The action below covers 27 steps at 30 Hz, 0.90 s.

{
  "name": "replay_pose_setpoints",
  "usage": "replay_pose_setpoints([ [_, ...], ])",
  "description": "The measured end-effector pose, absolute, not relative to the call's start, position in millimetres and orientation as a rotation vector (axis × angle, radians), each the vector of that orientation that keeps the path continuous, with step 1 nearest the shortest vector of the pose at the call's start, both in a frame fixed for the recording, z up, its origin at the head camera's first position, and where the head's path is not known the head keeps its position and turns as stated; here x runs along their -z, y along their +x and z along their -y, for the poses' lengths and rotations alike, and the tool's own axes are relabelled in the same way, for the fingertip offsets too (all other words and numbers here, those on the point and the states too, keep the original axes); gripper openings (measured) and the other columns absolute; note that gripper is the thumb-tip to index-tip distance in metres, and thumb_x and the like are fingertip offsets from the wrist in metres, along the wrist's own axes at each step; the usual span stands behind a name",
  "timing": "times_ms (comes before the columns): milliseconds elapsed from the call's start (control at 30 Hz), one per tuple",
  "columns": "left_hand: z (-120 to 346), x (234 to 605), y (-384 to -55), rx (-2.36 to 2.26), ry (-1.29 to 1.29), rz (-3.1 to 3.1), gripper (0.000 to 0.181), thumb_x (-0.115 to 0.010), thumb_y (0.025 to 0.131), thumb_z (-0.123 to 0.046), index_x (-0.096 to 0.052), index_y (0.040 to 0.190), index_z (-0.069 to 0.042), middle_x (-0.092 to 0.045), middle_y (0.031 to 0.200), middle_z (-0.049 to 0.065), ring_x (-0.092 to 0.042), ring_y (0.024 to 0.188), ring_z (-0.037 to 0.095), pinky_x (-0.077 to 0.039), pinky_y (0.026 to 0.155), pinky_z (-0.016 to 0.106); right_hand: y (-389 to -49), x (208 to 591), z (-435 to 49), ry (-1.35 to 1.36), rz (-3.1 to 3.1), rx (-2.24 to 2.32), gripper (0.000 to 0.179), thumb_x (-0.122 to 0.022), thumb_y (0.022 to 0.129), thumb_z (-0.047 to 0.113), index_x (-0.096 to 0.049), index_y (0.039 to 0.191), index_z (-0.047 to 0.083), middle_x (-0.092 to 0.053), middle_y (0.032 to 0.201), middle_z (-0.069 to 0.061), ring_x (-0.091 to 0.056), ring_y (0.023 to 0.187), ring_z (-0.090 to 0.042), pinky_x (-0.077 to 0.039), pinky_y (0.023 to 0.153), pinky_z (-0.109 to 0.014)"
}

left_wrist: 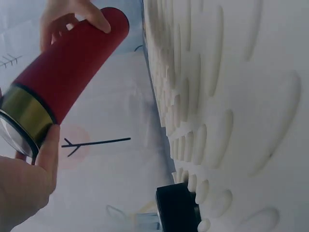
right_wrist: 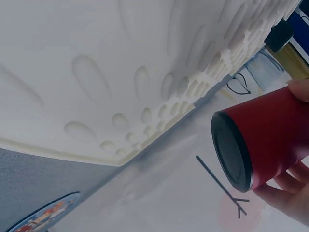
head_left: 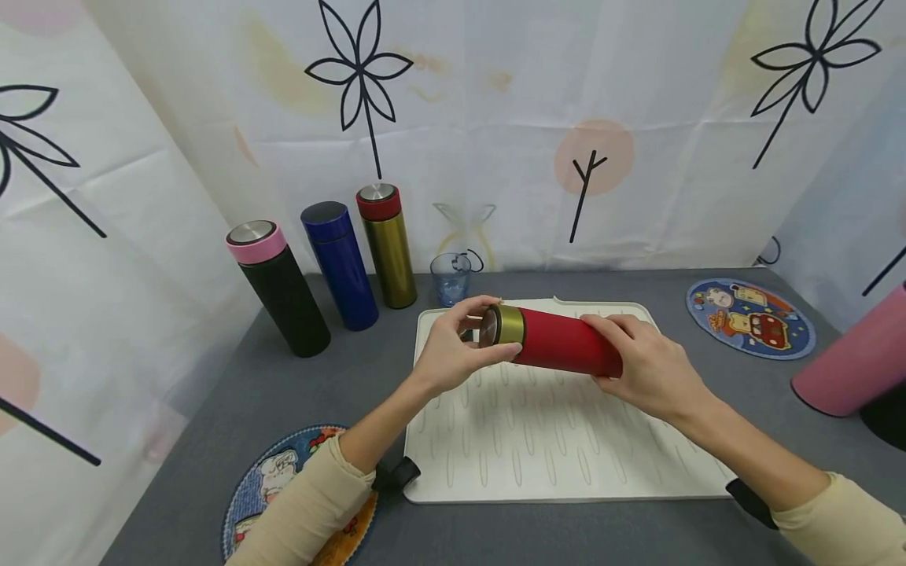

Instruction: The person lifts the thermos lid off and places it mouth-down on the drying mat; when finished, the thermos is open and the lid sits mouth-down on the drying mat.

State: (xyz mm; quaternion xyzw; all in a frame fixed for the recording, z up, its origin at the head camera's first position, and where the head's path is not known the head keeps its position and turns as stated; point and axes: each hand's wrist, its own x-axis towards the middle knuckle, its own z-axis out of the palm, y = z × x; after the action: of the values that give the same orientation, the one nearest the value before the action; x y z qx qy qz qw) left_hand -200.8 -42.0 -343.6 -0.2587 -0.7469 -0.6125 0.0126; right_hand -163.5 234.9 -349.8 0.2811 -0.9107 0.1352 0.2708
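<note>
A red thermos bottle (head_left: 566, 340) with a gold-coloured cap ring (head_left: 510, 323) is held nearly level over the white ridged drying mat (head_left: 531, 464). My left hand (head_left: 456, 350) grips its capped end, thumb along the gold ring. Around the base end, my right hand (head_left: 647, 363) curls its fingers and thumb. In the left wrist view the silver cap top (left_wrist: 17, 133) faces the left palm. The right wrist view shows the bottle's dark round bottom (right_wrist: 231, 151) beside the right fingers.
At the back left stand a black bottle with pink cap (head_left: 286, 303), a blue bottle (head_left: 341, 267) and a gold bottle (head_left: 389, 255). A glass cup (head_left: 451, 279) is behind the mat. Cartoon placemats (head_left: 750, 318) lie on both sides. A pink bottle (head_left: 859, 358) is at the right edge.
</note>
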Motion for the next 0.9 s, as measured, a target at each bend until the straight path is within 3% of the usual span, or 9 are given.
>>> replay_pose_setpoints([
  [100,41.1,340.7,-199.0,1.923,-0.725,2.413,0.056,-0.078,0.08,-0.017,-0.054,0.13,-0.013,-0.053,0.122,0.005,-0.054,0.109,0.024,-0.055,0.076,0.032,-162.4,351.3,-233.8,0.728,2.444,-0.367,0.083,-0.091,0.053,0.005,-0.053,0.126,0.008,-0.058,0.11,-0.021,-0.058,0.094,-0.039,-0.054,0.063,-0.056],
  [233,42.7,336.9,-198.7,2.011,-0.821,2.416,0.063,-0.076,0.081,-0.013,-0.048,0.137,-0.011,-0.046,0.131,0.007,-0.052,0.117,0.024,-0.054,0.081,0.034,-160.3,352.4,-234.1,0.707,2.471,-0.4,0.082,-0.091,0.053,0.005,-0.053,0.126,0.008,-0.058,0.109,-0.021,-0.058,0.093,-0.039,-0.054,0.063,-0.056],
  [400,52.2,338.3,-203.1,2.004,-1.075,2.374,0.075,-0.077,0.078,-0.003,-0.041,0.143,-0.011,-0.039,0.14,0.008,-0.046,0.126,0.024,-0.051,0.087,0.034,-156.3,349.9,-234.2,0.741,2.563,-0.463,0.08,-0.09,0.056,0.007,-0.053,0.127,0.008,-0.059,0.108,-0.018,-0.059,0.093,-0.037,-0.055,0.064,-0.054],
  [633,66.7,343.1,-215.0,1.749,-1.571,2.227,0.082,-0.078,0.072,0.009,-0.037,0.142,0.002,-0.032,0.147,0.016,-0.035,0.134,0.023,-0.04,0.101,0.034,-153.8,349.2,-235.6,0.798,2.628,-0.478,0.078,-0.09,0.056,0.01,-0.055,0.126,0.008,-0.06,0.104,-0.012,-0.059,0.09,-0.029,-0.056,0.065,-0.047],
  [767,69.1,342.0,-217.2,1.666,-1.666,2.158,0.075,-0.078,0.071,0.011,-0.043,0.137,0.006,-0.038,0.144,0.016,-0.036,0.132,0.023,-0.042,0.1,0.037,-152.8,348.7,-235.6,0.811,2.631,-0.493,0.077,-0.09,0.057,0.011,-0.055,0.126,0.008,-0.06,0.103,-0.012,-0.059,0.09,-0.028,-0.056,0.065,-0.046],
  [900,67.9,342.3,-214.4,1.655,-1.503,2.228,0.07,-0.081,0.073,0.003,-0.049,0.135,0.002,-0.048,0.134,0.012,-0.049,0.116,0.022,-0.048,0.092,0.034,-152.4,347.8,-234.7,0.81,2.632,-0.492,0.078,-0.09,0.057,0.011,-0.055,0.126,0.008,-0.06,0.104,-0.012,-0.059,0.091,-0.029,-0.056,0.065,-0.047],
])
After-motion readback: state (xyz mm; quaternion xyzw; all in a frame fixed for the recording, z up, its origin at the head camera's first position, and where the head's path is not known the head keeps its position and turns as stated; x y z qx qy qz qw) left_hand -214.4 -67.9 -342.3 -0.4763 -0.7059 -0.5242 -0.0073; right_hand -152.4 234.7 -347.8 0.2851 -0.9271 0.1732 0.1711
